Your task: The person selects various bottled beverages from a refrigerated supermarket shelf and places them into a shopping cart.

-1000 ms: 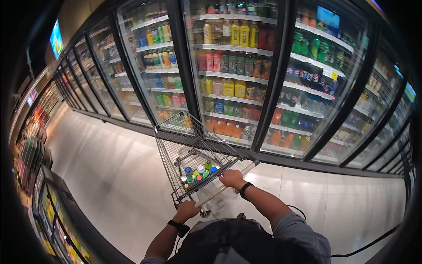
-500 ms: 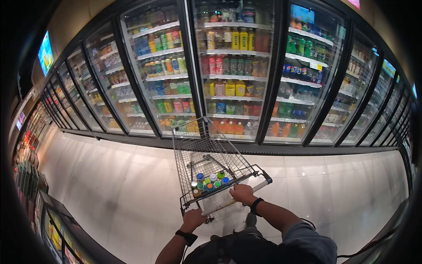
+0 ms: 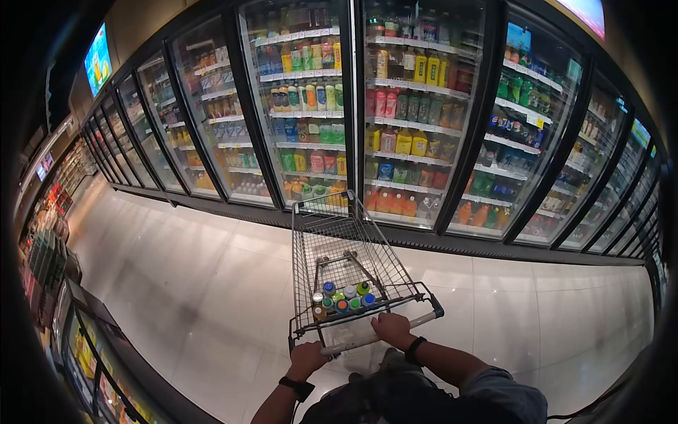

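Cart (image 3: 332, 227) swung right since earlier; left hand (image 3: 308, 359) and right hand (image 3: 393, 329) both wrapped around its handle (image 3: 353, 344) (bottles (image 3: 342, 305) at near end).

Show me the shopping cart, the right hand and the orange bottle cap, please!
Shopping cart (image 3: 353, 344), head view: on its handle.
Right hand (image 3: 393, 329), head view: on its back.
Orange bottle cap (image 3: 342, 305), head view: on its top.
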The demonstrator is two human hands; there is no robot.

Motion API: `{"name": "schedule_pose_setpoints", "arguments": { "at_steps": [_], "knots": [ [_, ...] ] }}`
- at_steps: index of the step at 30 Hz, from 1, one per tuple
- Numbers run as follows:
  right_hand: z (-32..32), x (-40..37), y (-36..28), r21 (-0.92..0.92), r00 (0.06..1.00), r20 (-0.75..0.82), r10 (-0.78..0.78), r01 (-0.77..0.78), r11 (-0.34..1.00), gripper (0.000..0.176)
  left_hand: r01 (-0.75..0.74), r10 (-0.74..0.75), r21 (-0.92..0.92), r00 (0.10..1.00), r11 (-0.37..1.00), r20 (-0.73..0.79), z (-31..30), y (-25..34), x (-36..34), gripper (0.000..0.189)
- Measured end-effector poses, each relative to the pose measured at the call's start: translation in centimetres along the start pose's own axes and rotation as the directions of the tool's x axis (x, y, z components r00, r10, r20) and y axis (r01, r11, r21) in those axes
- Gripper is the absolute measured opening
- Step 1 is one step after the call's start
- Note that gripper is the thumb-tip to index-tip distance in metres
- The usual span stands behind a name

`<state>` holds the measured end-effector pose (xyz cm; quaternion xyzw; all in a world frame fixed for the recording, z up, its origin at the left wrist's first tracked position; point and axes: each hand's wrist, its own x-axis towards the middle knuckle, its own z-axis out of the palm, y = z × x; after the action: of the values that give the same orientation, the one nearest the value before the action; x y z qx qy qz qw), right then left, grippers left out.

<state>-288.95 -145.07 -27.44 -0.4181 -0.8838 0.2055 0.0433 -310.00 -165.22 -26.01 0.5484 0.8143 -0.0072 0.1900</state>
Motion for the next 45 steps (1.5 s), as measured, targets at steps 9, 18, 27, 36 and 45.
{"name": "schedule_pose_setpoints", "arguments": {
  "at_steps": [9,18,27,36,45],
  "knots": [
    [2.0,5.7,-4.5,-0.007,0.997,0.067,-0.026,0.026,1.0,0.045,0.081,-0.082,-0.005,0.991,0.997,-0.102,0.8,-5.3,1.0,0.038],
    [4.0,15.8,-10.7,0.015,0.987,-0.028,-0.16,0.16,0.987,0.037,0.186,-0.194,-0.076,0.973,0.98,-0.122,-2.7,-12.1,5.3,0.035],
    [6.4,29.3,-20.1,0.017,0.951,0.113,-0.287,0.287,0.958,0.043,0.298,-0.31,-0.099,0.94,0.949,-0.14,-7.1,-23.9,11.8,0.035],
    [10.8,41.4,-32.6,-0.017,0.908,0.239,-0.344,0.358,0.934,0.046,0.4,-0.426,-0.169,0.889,0.901,-0.166,-11.6,-38.4,16.8,0.041],
    [16.5,52.8,-48.3,-0.087,0.938,0.203,-0.281,0.303,0.949,0.044,0.166,-0.195,-0.104,0.779,0.981,-0.596,-13.4,-57.5,21.2,0.031]
  ]
}}
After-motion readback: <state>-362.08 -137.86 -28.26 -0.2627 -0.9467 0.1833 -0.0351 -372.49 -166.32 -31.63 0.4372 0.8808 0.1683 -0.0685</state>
